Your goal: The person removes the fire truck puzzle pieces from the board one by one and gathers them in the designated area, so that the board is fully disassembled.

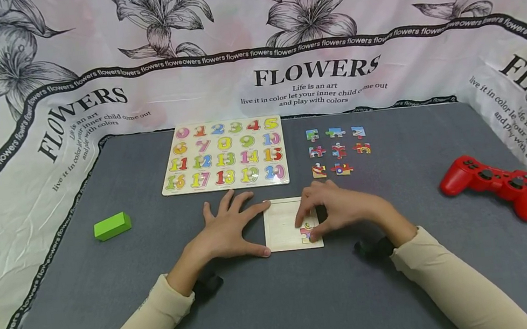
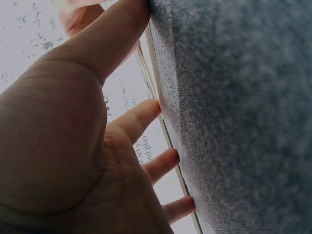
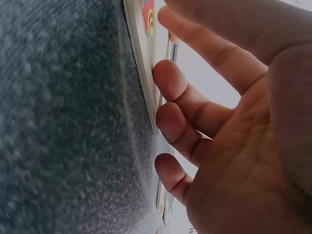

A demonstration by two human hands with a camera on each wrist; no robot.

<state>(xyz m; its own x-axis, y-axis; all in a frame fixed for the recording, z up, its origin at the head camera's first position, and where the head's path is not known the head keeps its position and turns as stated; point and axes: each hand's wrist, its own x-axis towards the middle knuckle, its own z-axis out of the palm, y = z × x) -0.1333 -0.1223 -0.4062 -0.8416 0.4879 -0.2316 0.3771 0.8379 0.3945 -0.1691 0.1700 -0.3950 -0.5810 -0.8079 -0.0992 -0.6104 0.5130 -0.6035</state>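
Note:
A shallow wooden puzzle tray (image 1: pixel 281 225) lies in front of the person, with one colourful jigsaw piece (image 1: pixel 306 234) in its lower right corner. The right hand (image 1: pixel 334 208) reaches over the tray's right side, its thumb and index finger bent around that piece, which sits flat. In the right wrist view the other fingers (image 3: pixel 170 124) curl loosely beside the tray's edge. At the tray's left side, the left hand (image 1: pixel 227 233) has its fingers spread; thumb and index fingertip touch the left corners. Several loose jigsaw pieces (image 1: pixel 338 150) lie in rows beyond the right hand.
A number board (image 1: pixel 214 161) with coloured numerals lies behind the tray. To the left is a green block (image 1: pixel 112 226); to the right, a red game controller (image 1: pixel 492 186). The grey table (image 1: pixel 279 304) meets a flower-printed cloth (image 1: pixel 196 90) at the back.

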